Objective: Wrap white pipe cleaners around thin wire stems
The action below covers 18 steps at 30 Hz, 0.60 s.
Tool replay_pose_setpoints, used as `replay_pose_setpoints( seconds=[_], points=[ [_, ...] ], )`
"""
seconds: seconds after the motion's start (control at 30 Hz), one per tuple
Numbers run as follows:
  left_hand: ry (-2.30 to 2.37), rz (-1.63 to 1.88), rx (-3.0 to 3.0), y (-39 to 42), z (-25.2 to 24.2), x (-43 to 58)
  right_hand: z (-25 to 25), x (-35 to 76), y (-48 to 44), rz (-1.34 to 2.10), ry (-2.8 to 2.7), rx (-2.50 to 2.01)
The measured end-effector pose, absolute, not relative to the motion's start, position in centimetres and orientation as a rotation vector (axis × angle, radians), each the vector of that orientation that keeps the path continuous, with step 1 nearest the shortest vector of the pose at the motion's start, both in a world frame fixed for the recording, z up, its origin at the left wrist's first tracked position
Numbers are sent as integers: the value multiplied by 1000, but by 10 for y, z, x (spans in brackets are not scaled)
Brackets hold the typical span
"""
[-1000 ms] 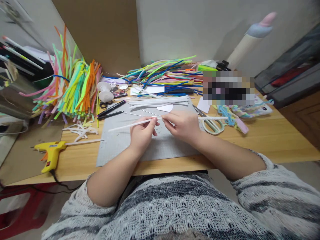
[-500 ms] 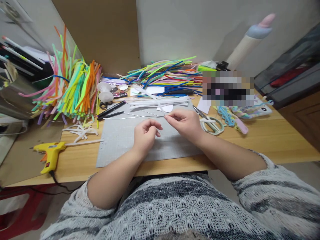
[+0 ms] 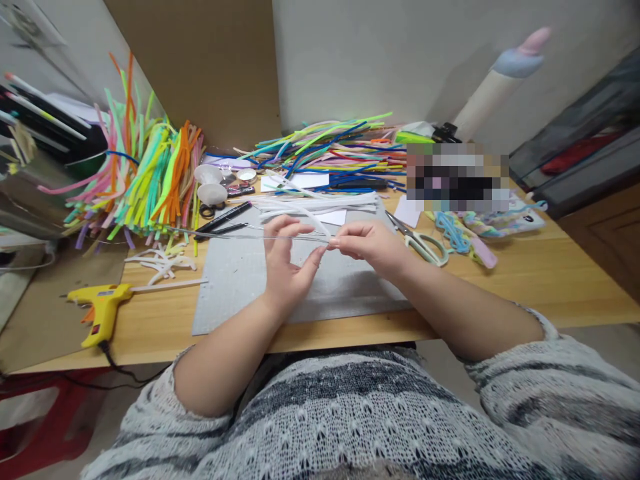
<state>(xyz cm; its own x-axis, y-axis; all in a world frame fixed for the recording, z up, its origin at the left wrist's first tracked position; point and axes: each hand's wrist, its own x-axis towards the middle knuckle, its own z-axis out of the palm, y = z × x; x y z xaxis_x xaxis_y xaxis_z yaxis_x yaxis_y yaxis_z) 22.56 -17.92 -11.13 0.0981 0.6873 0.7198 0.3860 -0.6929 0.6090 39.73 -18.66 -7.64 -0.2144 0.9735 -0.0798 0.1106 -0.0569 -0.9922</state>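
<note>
My right hand [image 3: 370,248] pinches a white pipe cleaner [image 3: 313,215] at its near end, above the grey cutting mat [image 3: 235,287]. A thin silvery wire [image 3: 230,236] runs left from the same fingertips, past my left fingers. My left hand [image 3: 287,263] is open, its fingers raised and apart. The left thumb tip reaches the right fingertips, at or very near the pinched spot. Behind both hands, a bundle of white pipe cleaners [image 3: 360,202] lies across the mat's far part.
On the left lie a yellow glue gun [image 3: 103,310], cut white pieces [image 3: 160,261] and a bunch of coloured pipe cleaners [image 3: 150,180]. Black pens [image 3: 225,219] rest at the mat's left edge. Scissors [image 3: 427,248] lie right of my right hand. More coloured pipe cleaners [image 3: 340,150] line the wall.
My left hand has opened and risen, its thumb moving to the right fingertips. The wire has lifted and now reaches further left. The pipe cleaner's pinched end has shifted slightly.
</note>
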Motion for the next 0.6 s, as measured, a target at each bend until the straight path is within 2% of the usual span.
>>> replay_pose_setpoints(
  seconds=[0.13, 0.4, 0.6],
  points=[
    [929, 1523, 2335, -176, -107, 223, -76, 398, -188, 1406, -1469, -1157],
    [1056, 1387, 2297, -172, -102, 221, -77, 396, -190, 1454, -1499, -1137],
    [948, 1317, 2113, -171, -106, 222, -81, 395, -192, 1152, -1663, -1205]
  ],
)
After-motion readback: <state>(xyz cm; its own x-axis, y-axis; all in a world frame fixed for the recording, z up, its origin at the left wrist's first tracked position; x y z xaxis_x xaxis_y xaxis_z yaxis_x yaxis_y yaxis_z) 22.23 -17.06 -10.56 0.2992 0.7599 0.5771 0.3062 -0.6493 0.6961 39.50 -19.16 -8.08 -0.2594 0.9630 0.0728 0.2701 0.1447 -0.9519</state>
